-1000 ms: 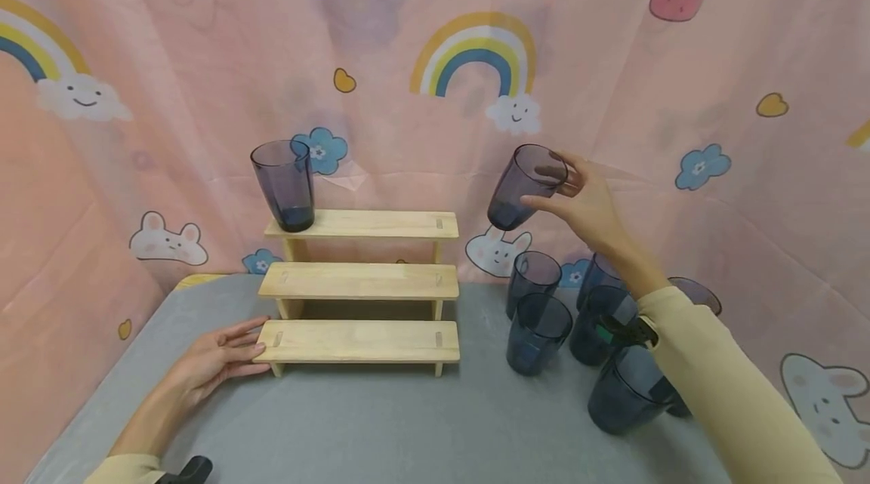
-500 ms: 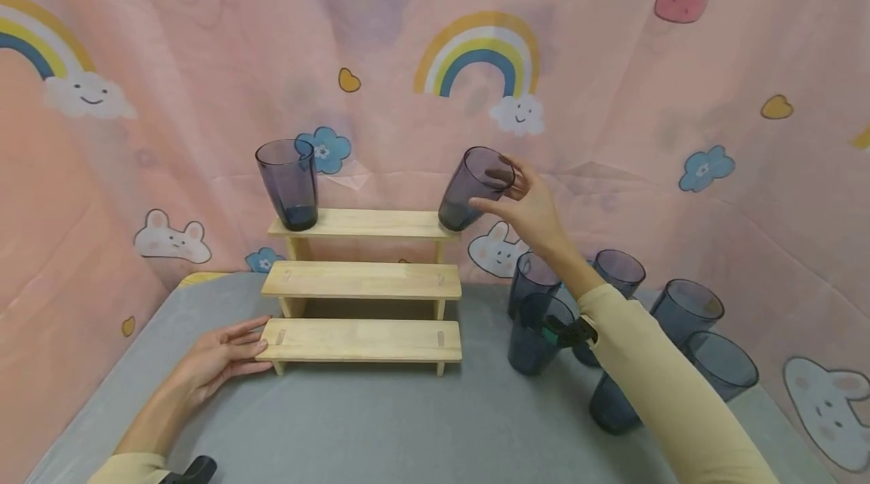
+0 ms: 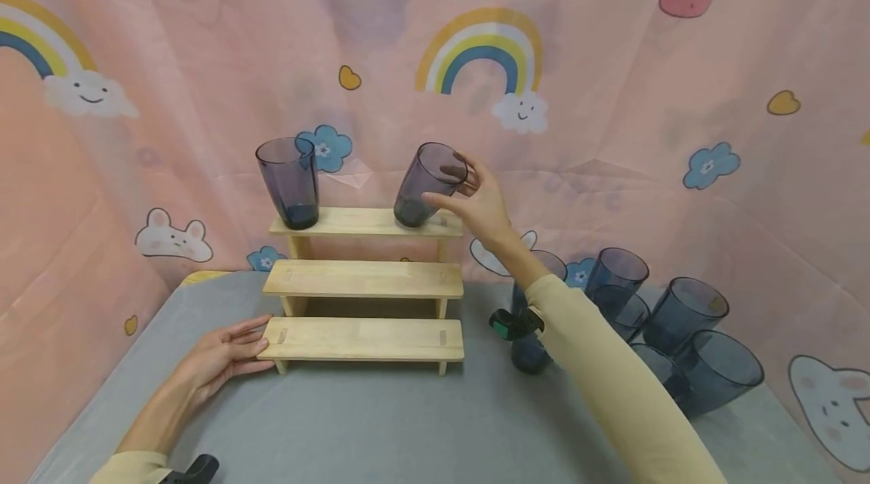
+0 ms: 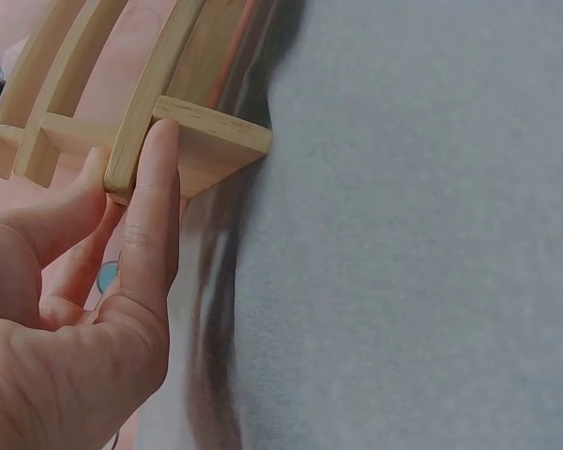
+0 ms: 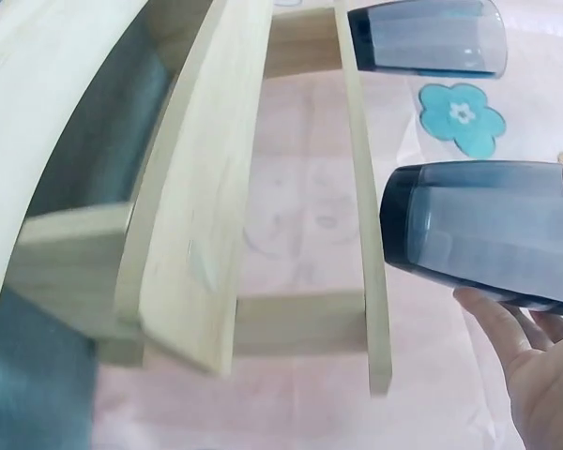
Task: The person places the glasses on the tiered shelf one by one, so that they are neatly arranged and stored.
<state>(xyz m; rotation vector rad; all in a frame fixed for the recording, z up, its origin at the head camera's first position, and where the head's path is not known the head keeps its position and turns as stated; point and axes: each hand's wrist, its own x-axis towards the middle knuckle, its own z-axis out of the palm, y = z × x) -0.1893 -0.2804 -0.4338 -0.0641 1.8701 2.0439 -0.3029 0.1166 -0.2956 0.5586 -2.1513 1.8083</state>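
A pale three-step wooden shelf (image 3: 360,278) stands on the table. My left hand (image 3: 220,358) pinches the left end of its lowest step; in the left wrist view the thumb and fingers (image 4: 153,202) lie on either side of that board. My right hand (image 3: 479,205) grips a purple-tinted drinking glass (image 3: 428,186) near its rim, tilted, over the right part of the top step. In the right wrist view the base of this glass (image 5: 488,220) is very close to the top board; whether they touch I cannot tell. Another glass (image 3: 288,186) stands upright at the top step's left end.
Several more tinted glasses (image 3: 689,310) stand on the grey-covered table (image 3: 326,427) to the right, partly hidden behind my right forearm. Behind the shelf hangs a pink patterned cloth (image 3: 598,76).
My right hand has carried the tilted glass leftward, from beside the shelf to above the right part of its top step. The left hand has stayed on the lowest step.
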